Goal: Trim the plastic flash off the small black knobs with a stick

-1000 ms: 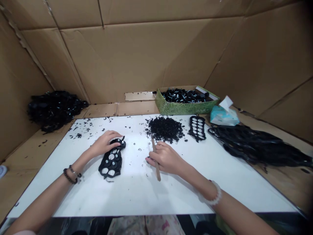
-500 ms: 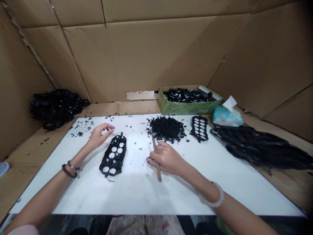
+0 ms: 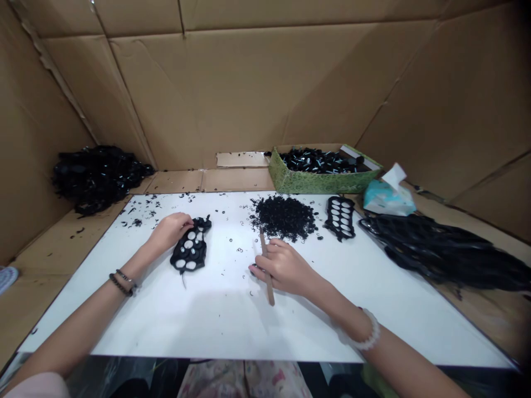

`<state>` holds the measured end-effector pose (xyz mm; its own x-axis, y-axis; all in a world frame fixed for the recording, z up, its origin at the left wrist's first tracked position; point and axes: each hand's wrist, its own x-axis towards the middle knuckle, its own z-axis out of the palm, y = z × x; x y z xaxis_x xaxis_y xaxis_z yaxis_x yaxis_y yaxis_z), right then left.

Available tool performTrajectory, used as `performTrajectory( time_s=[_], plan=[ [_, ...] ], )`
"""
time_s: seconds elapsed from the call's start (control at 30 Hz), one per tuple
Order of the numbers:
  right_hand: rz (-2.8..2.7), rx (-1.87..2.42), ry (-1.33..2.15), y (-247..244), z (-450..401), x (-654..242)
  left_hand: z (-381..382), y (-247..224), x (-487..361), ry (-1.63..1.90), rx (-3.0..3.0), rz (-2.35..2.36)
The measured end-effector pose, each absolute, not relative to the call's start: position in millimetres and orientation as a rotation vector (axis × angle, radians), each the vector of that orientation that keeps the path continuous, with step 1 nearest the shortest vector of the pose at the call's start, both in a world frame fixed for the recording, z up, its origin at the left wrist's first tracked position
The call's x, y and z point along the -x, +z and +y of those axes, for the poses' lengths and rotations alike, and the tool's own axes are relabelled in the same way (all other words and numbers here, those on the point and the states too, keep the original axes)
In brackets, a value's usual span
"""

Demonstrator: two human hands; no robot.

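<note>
My left hand (image 3: 171, 229) is closed on the upper left part of a black sheet with round holes (image 3: 191, 251). Some of its holes show white and others hold black discs; its upper end looks bunched up. My right hand (image 3: 284, 268) is wrapped round a thin brown stick (image 3: 266, 271), whose far tip reaches the near edge of a pile of small black rings (image 3: 284, 218). Both hands are over the white table top (image 3: 166, 326).
A green box (image 3: 323, 181) of black parts stands behind the ring pile. To the right are another holed black sheet (image 3: 340, 218), a tissue pack (image 3: 389, 196) and stacked black sheets (image 3: 440, 251). A black heap (image 3: 95, 177) lies at the left; cardboard walls (image 3: 249, 88) surround the table.
My left hand has closed on the holed sheet's upper end, which it stood beside before. The sheet has shifted away from me and its far end has bunched. My right hand has barely moved.
</note>
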<state>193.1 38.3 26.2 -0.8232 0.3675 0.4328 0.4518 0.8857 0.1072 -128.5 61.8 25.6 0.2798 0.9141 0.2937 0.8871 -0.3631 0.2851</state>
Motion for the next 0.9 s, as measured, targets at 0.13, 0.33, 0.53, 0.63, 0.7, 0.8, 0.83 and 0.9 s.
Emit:
performTrajectory(
  time_s=[0.13,0.33,0.53,0.63,0.7,0.8,0.83,0.9],
  plan=[
    [-2.653,0.601,-0.275,29,37,-192,69,21,138,0.782,-2.360,1.986],
    [-2.654,0.578,-0.290,27,36,-191,82,6,144,0.936,-2.171,2.057],
    [-2.653,0.559,-0.305,26,36,-190,87,3,149,0.994,-2.087,2.009],
    [-2.657,0.556,-0.297,26,35,-190,86,5,150,0.983,-2.076,1.988],
    [-2.660,0.549,-0.289,26,34,-190,86,7,149,0.969,-2.075,1.981],
    [-2.667,0.539,-0.276,27,32,-189,92,11,146,0.932,-2.092,1.972],
    [-2.669,0.539,-0.274,27,31,-189,95,13,144,0.914,-2.107,1.966],
    [-2.669,0.541,-0.277,26,31,-189,104,17,142,0.873,-2.144,1.949]
  ],
)
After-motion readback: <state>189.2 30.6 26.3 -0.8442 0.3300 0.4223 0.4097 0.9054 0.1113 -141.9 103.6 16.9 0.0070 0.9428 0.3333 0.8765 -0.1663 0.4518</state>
